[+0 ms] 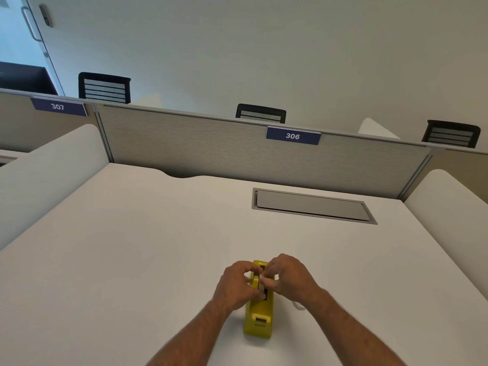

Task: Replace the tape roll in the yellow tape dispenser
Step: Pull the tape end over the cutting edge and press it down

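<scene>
yellow tape dispenser (pixel 258 317) stands on worktop (pixel 132 247), near front edge | left hand (pixel 235 283) and right hand (pixel 286 277) close together, fingers curled into its top slot, pinching what seems the tape roll (pixel 261 282) | progress: mid-task, roll not clearly seated | writing: partition signs "306" (pixel 292 136), "307" (pixel 57 106)

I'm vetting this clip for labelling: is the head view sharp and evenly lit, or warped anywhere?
Head view: soft, even light with no glare; faint shadows under the hands on the yellow tape dispenser. Wide-angle warp tilts the partition and door. The left hand and right hand are reasonably sharp, though finger detail is small.
</scene>
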A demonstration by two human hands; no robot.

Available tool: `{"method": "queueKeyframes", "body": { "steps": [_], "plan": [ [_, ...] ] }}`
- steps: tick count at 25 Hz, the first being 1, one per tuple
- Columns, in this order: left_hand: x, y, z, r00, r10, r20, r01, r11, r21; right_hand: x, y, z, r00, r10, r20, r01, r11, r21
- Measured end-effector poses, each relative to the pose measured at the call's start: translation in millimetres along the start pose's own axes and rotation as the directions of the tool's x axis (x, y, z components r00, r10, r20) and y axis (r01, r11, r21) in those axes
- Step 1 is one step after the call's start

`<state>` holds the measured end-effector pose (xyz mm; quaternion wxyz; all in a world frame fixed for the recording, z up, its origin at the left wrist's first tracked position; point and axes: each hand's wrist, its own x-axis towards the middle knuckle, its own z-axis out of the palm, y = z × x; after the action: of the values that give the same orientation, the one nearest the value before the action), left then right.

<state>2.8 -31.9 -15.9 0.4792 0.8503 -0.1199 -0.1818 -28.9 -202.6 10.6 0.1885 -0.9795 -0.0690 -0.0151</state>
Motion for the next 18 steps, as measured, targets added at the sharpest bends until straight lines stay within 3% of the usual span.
{"method": "queueKeyframes", "body": {
  "steps": [18],
  "plan": [
    [0.1,-0.6,1.0,1.0,-0.006,-0.01,0.006,1.0,0.01,-0.4,0.9,3.1,0.999,-0.021,-0.037,0.021,1.0,-0.004]
  ]
}}
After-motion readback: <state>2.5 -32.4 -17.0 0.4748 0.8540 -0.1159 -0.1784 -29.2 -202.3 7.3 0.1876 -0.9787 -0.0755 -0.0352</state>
